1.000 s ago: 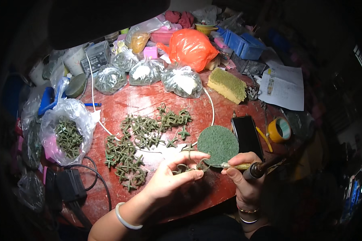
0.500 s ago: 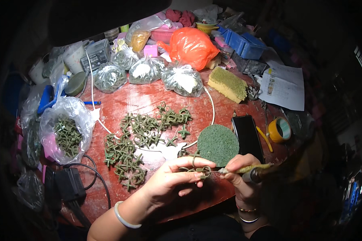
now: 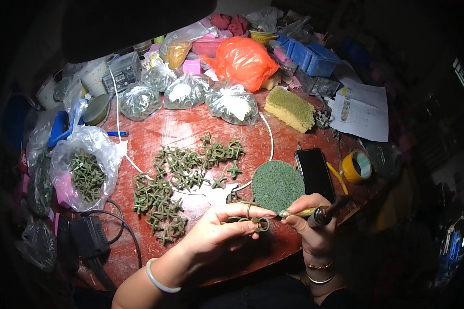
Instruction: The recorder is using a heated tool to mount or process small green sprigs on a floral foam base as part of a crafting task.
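Low at the near edge of the table, my left hand (image 3: 221, 226) pinches a green ring (image 3: 262, 224) between thumb and fingers. Another green loop stands up at its fingers. Just to the right, my right hand (image 3: 312, 226) is closed round a slim tool with a dark brown handle (image 3: 322, 215) and a yellowish shaft. Its tip points left, close to the ring; whether they touch I cannot tell. Behind both hands lies a round green abrasive pad (image 3: 277, 185). A pile of green rings with cross-shaped parts (image 3: 162, 203) covers the table to the left.
A plastic bag of green pieces (image 3: 87, 172) sits at the left. Several knotted clear bags (image 3: 232, 105) and an orange bag (image 3: 247, 62) line the back. To the right are a sponge block (image 3: 290, 109), a phone (image 3: 315, 175) and a tape roll (image 3: 357, 166). A white cord (image 3: 269, 134) crosses the table.
In my right hand, the brown handle has tilted upward and the tool's tip has shifted slightly up from the ring. My left hand keeps the ring in nearly the same place.
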